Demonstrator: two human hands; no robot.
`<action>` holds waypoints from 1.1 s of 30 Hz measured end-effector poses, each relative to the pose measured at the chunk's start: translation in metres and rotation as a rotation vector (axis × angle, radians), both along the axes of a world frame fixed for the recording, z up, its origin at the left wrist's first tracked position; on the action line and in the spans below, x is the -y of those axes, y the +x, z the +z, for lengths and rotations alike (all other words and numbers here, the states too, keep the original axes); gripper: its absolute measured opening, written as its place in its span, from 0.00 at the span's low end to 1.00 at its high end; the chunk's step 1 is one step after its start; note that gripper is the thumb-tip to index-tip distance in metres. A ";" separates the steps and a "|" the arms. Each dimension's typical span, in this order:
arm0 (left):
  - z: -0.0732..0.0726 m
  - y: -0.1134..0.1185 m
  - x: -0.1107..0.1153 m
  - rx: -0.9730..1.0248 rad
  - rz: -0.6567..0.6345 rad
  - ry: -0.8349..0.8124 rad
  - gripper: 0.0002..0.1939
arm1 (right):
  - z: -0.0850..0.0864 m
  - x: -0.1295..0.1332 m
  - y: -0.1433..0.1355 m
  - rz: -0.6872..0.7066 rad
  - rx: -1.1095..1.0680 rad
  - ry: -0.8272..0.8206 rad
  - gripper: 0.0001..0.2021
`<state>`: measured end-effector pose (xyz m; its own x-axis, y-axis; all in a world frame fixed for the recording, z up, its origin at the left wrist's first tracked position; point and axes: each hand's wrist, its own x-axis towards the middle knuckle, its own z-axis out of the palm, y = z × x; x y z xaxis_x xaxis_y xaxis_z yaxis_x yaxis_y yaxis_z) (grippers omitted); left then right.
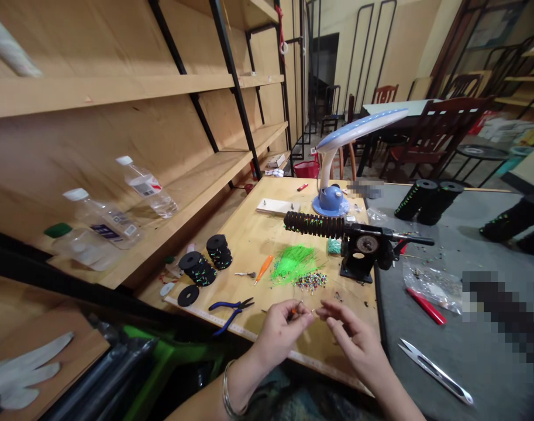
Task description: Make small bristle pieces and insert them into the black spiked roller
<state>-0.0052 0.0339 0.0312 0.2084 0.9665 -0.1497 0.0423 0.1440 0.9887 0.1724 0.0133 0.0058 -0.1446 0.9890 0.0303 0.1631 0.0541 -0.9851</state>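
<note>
Above the front edge of the wooden table point(244, 234), my left hand point(282, 327) is closed in a pinch, with a small orange piece showing between its fingers. Fingertip to fingertip with it, my right hand point(350, 327) has its fingers curled towards the thumb. Whatever lies between the two sets of fingertips is too small to name. Just beyond are a pile of small coloured beads point(311, 281) and a bundle of bright green strands point(295, 263). Blue-handled pliers point(234, 310) lie open to the left, and an orange pointed tool point(264, 269) lies past my left hand.
A black clamp device point(363, 251) holds a ribbed black roll point(313, 223). Behind it stands a blue desk lamp point(330, 202). Black spools point(197, 269) are at left. Silver tweezers point(436, 371) and a red tool point(426, 305) lie on the grey mat. Shelves point(196, 175) with bottles border the left.
</note>
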 end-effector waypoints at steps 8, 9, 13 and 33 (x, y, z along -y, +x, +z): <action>0.000 -0.002 0.003 -0.072 0.016 0.106 0.10 | 0.020 -0.004 -0.025 0.087 -0.253 -0.117 0.18; 0.000 -0.003 0.004 -0.079 0.014 0.118 0.09 | 0.019 -0.004 -0.029 0.095 -0.260 -0.125 0.17; -0.004 -0.006 0.005 -0.162 0.018 0.155 0.07 | 0.009 -0.006 -0.035 0.099 -0.132 -0.102 0.14; -0.011 -0.081 -0.055 -1.200 -0.056 0.541 0.24 | -0.032 -0.004 -0.030 -0.069 -0.176 -0.227 0.21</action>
<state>-0.0864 0.0885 0.0202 0.2592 0.9568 0.1315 0.9211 -0.2858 0.2644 0.1423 0.0175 -0.0263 -0.0887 0.9807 -0.1743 -0.0158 -0.1764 -0.9842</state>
